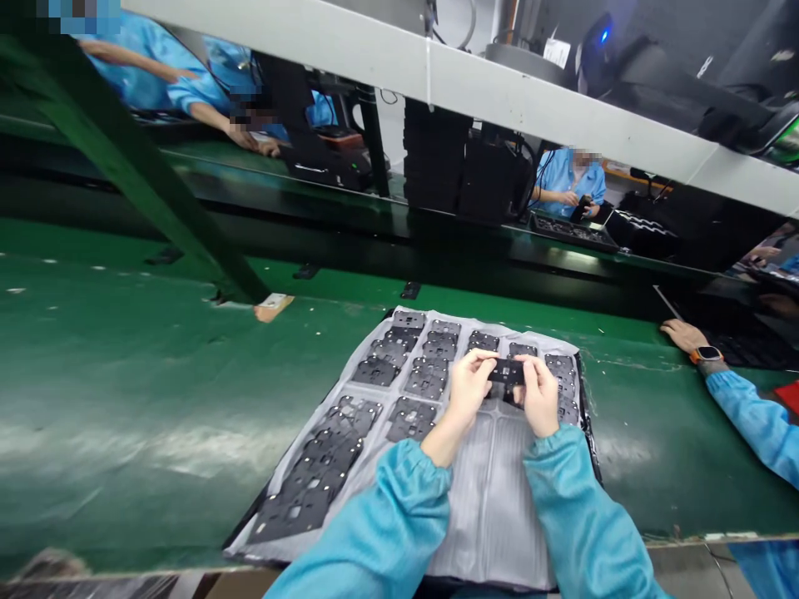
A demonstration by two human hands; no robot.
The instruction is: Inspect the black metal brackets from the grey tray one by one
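Observation:
Between the fingertips of my left hand (469, 384) and my right hand (538, 394) is a thin black plate-like part (507, 372) with small cutouts. Each hand pinches one end of it, and it is held above the far right part of a tray (487, 491) lined with whitish translucent film. Rows of similar black parts (321, 466) lie overlapping in the tray's left and far compartments. The near middle and right compartments show bare film. My hands hide some of the parts beneath them.
The tray rests on a green bench (156, 399). A slanted green post (162, 200) stands at left, by a small tan block (273, 306). Loose black parts (410, 290) lie behind the tray. A co-worker's hand (685, 336) is at right; other people in blue work across the bench.

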